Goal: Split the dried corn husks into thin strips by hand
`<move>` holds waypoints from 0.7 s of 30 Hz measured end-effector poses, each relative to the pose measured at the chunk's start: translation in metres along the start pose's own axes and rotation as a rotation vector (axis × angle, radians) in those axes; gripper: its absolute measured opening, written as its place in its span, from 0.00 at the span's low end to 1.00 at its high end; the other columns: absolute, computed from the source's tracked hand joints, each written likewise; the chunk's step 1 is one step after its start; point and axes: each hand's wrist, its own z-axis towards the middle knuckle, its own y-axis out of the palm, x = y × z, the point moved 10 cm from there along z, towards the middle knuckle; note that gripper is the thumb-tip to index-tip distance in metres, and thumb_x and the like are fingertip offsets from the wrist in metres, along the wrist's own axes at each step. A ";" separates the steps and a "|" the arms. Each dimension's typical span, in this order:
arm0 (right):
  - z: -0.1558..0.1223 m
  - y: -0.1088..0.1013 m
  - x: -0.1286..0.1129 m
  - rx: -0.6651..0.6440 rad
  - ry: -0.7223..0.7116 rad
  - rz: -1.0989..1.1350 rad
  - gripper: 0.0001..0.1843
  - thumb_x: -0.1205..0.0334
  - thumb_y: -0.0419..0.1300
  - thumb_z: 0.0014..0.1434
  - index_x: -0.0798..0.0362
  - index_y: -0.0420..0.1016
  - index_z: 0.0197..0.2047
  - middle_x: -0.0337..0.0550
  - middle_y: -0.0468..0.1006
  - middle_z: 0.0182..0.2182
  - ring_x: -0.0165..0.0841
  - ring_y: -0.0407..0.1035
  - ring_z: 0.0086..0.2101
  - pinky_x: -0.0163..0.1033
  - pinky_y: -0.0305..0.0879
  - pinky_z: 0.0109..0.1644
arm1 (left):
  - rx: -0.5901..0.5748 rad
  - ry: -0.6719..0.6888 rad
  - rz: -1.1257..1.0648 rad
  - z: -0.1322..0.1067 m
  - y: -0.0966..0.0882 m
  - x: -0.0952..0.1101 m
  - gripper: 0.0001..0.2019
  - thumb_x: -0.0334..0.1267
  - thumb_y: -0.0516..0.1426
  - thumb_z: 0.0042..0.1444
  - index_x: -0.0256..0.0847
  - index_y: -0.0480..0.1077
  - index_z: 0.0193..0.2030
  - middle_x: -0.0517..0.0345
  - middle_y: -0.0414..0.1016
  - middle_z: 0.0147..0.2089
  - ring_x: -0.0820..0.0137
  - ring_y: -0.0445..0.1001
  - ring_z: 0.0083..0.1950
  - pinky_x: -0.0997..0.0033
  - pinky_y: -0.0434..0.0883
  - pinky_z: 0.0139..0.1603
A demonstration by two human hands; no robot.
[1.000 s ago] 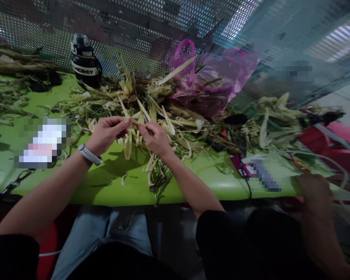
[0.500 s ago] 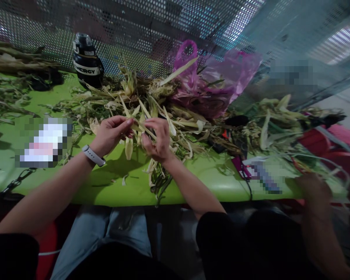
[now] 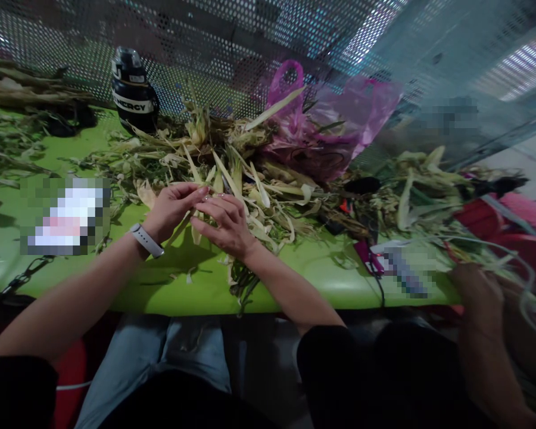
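Observation:
My left hand (image 3: 172, 208), with a pale watch on its wrist, pinches a pale corn husk strip (image 3: 177, 231) whose end hangs below the palm. My right hand (image 3: 227, 223) meets it at the fingertips, its fingers bent and closed together over the same spot. What lies between the right fingertips is mostly hidden. Just beyond both hands spreads a heap of corn husks (image 3: 263, 190), pale strips mixed with drier stalks and leaves. A bundle of withered stems (image 3: 245, 283) hangs toward the near table edge.
A black bottle (image 3: 134, 98) stands behind the heap, left of a pink plastic bag (image 3: 321, 140). On the green table (image 3: 161, 292) lie a blurred-out phone (image 3: 69, 214) at left and another device (image 3: 404, 271) at right. Another person's hand (image 3: 480, 289) is at the far right.
My right hand has moved left, up against my left fingertips. The husk strip that stretched between my hands now shows below my left hand. The other person's hand has shifted slightly.

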 end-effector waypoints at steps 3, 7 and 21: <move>0.001 -0.003 0.006 0.004 0.068 0.037 0.09 0.64 0.62 0.62 0.43 0.75 0.46 0.41 0.76 0.44 0.34 0.66 0.50 0.44 0.63 0.59 | 0.014 0.024 0.066 0.002 -0.003 -0.001 0.16 0.48 0.70 0.46 0.36 0.80 0.33 0.57 0.77 0.30 0.76 0.69 0.30 0.76 0.65 0.31; -0.001 0.003 0.024 -0.069 0.232 0.117 0.06 0.61 0.57 0.66 0.47 0.75 0.46 0.44 0.76 0.43 0.36 0.67 0.47 0.47 0.63 0.56 | 0.023 0.031 0.097 0.004 -0.006 -0.002 0.15 0.48 0.70 0.46 0.36 0.79 0.31 0.58 0.76 0.28 0.77 0.67 0.28 0.76 0.64 0.29; -0.003 0.019 0.003 -0.216 0.009 0.047 0.14 0.65 0.54 0.67 0.48 0.72 0.53 0.42 0.79 0.44 0.34 0.69 0.44 0.45 0.60 0.53 | 0.000 0.021 0.057 0.000 0.001 -0.001 0.13 0.43 0.69 0.47 0.37 0.75 0.33 0.63 0.71 0.25 0.78 0.66 0.25 0.77 0.62 0.27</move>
